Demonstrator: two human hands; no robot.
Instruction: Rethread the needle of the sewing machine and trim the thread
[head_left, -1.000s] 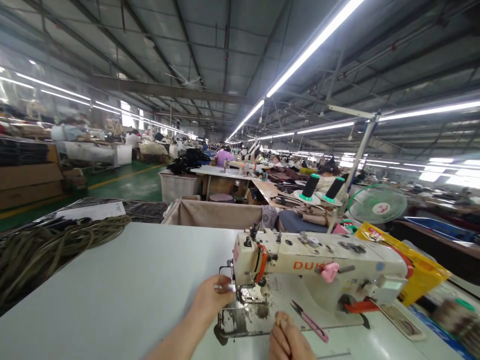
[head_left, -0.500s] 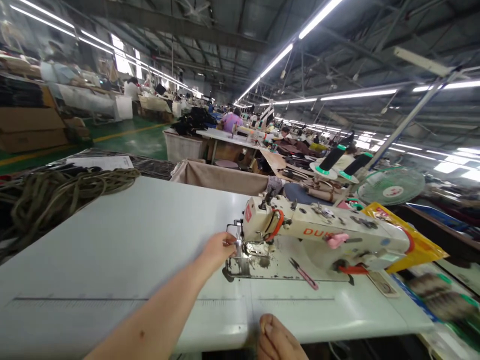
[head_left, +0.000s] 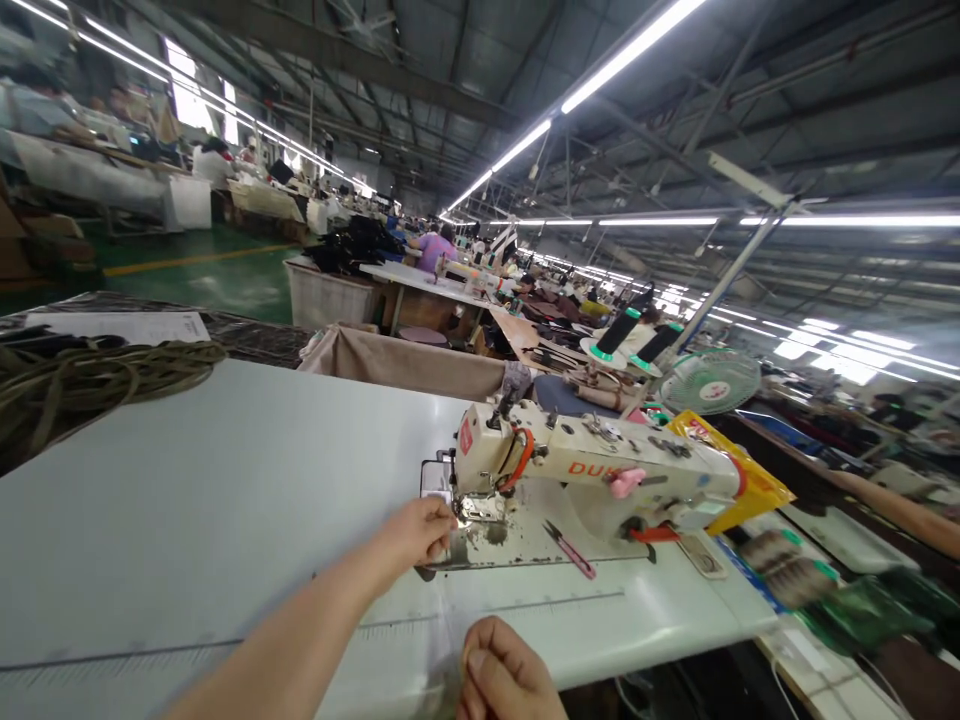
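Note:
My left hand (head_left: 421, 532) is closed in a pinch beside the needle end of a white sewing machine (head_left: 555, 465). Whatever its fingertips hold, if anything, is too small to make out. Near the table's front edge my right hand (head_left: 504, 672) is also closed, thumb pressed against the curled fingers. What lies in that pinch cannot be made out. Pink-handled thread snips (head_left: 571, 552) lie on the machine bed, to the right of my left hand.
The pale table (head_left: 300, 470) has a printed ruler along its front. Olive straps (head_left: 142, 375) lie at the left. Behind the table is a beige cloth-lined bin (head_left: 420, 362). Thread cones (head_left: 616, 332), a green fan (head_left: 711, 382) and a yellow bag (head_left: 750, 490) stand beyond the machine. An arm (head_left: 900, 505) shows at right.
The view has swung right, so the machine sits further left. My left hand has come slightly nearer the front of the machine bed. More of my right hand shows, and both stay pinched.

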